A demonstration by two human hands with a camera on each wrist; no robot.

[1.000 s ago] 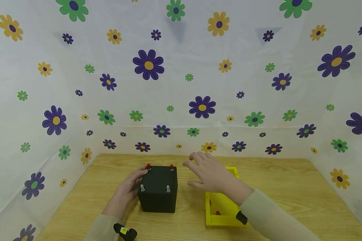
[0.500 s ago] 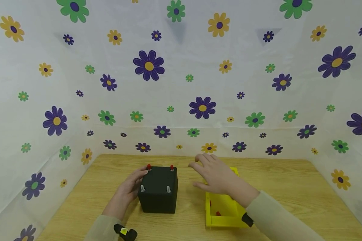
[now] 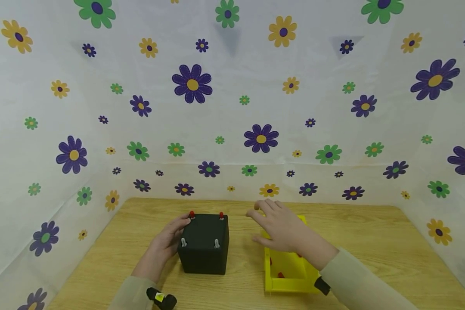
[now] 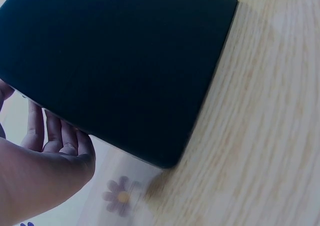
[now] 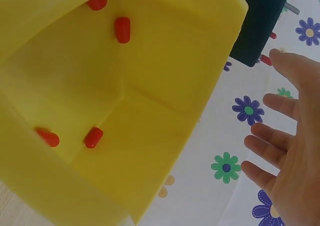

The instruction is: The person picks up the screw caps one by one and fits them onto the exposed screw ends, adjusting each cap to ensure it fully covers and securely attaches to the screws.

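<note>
The left sleeve [image 3: 131, 292] and right sleeve [image 3: 358, 275], both pale, slant inward toward the far edge of the tabletop [image 3: 372, 241]. The left hand [image 3: 168, 237] is on the tabletop's left half, fingers [image 4: 69, 142] side by side, their tips partly hidden. The right hand [image 3: 280, 226] hangs in the air near mid-tabletop, back upward, its fingers [image 5: 270, 151] spread and lightly bent, thumb apart.

Soft, even, rather dim light reaches the far corners of the bench [image 3: 372, 241]; the left wrist view sinks the box [image 4: 125, 60] to near-black, paling the wood; shadows look faint.
</note>
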